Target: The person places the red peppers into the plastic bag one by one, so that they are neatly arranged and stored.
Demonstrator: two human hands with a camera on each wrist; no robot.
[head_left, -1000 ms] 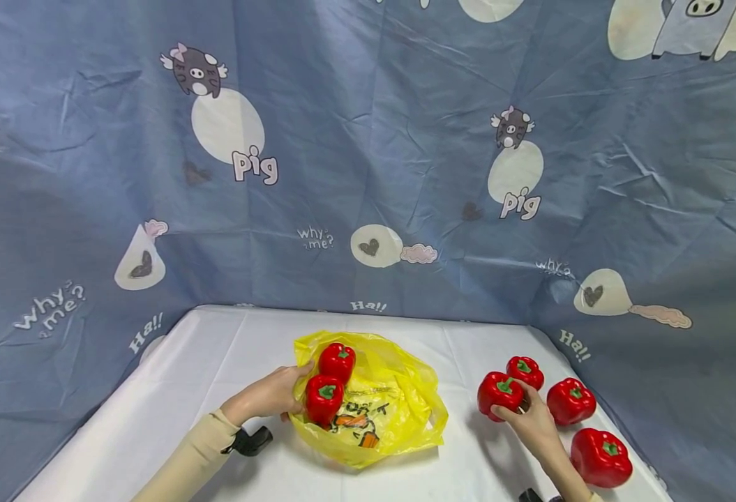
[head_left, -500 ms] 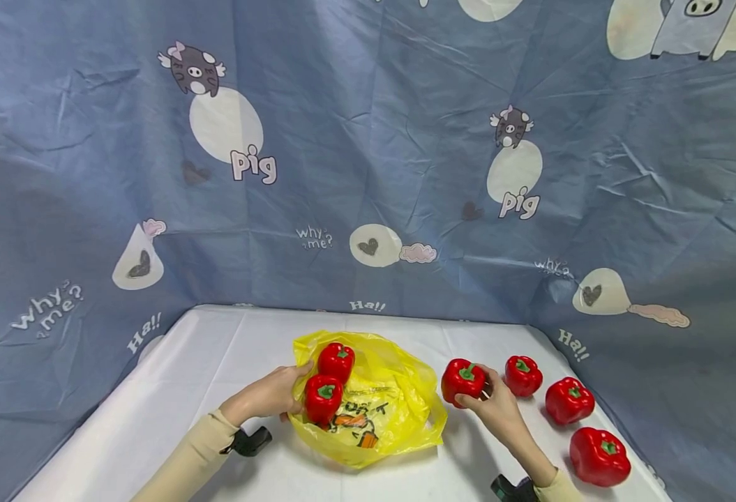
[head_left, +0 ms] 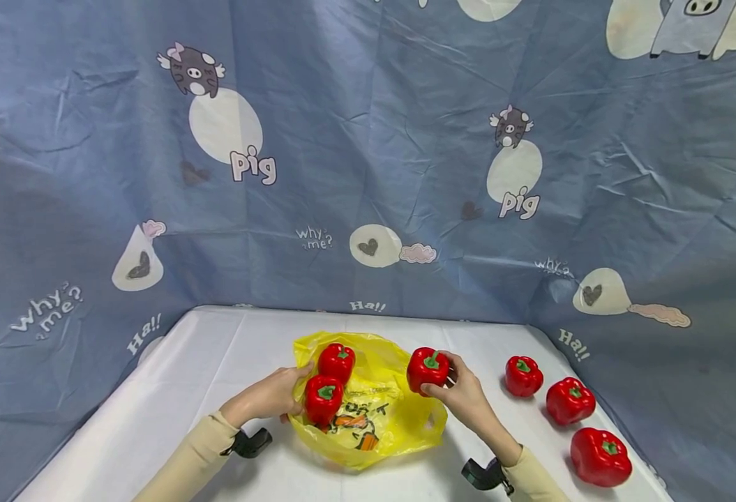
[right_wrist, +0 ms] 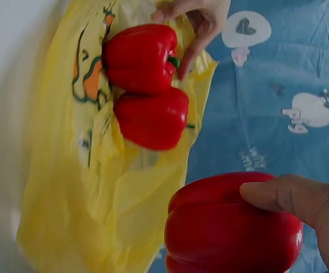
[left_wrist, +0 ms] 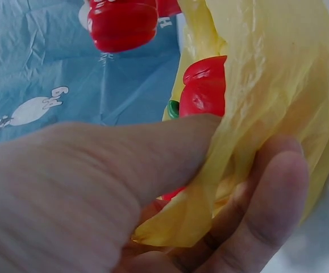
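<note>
My left hand (head_left: pixel 272 394) grips the left edge of a yellow plastic bag (head_left: pixel 399 418), thumb inside and fingers outside, as the left wrist view shows. Two red bell peppers lie at the bag's left side: a rear one (head_left: pixel 336 362) and a front one (head_left: pixel 324 399). Over the bag's right part, my right hand (head_left: pixel 464 397) holds another red bell pepper (head_left: pixel 427 371) with its green stem up. In the right wrist view the thumb presses on this held pepper (right_wrist: pixel 232 227); the other fingers are mostly hidden.
Several more things stand on the white table (head_left: pixel 229 348): three red bell peppers at the right, a rear one (head_left: pixel 523 376), a middle one (head_left: pixel 570 401) and a front one (head_left: pixel 601 457). Blue printed cloth (head_left: pixel 317 139) hangs behind and along the sides.
My right hand has carried its bell pepper leftward from beside the row at the right to over the bag. The left hand keeps its place on the bag's edge.
</note>
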